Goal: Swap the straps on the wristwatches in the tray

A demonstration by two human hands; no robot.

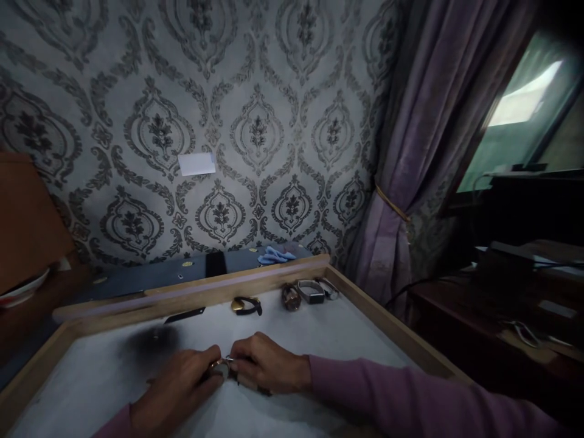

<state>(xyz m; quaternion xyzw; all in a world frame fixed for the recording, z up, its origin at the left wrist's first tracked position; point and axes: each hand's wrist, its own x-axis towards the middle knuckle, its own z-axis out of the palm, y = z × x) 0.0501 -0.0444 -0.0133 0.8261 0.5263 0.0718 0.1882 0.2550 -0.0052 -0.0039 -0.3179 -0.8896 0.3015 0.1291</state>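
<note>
Over the white floor of a shallow wooden-framed tray (383,304), my left hand (185,377) holds a wristwatch (221,368) with a pale face and a gold-coloured rim. From the other side my right hand (267,365) pinches its edge near the strap end; the fingertips hide part of it. Beyond my hands lies a gold watch with a black strap (246,305). Farther right sit a brown-gold watch (291,297), a silver watch (311,291) and another watch (329,288) in the corner. A thin black-handled tool (185,315) lies at the far left.
The tray's raised wooden rim (196,293) surrounds the work area. Behind it, a blue cloth (276,254) rests on a dark blue surface against patterned wallpaper. A purple curtain (401,146) hangs at right, beside a dark desk (474,310). An orange-brown box (31,219) stands at left.
</note>
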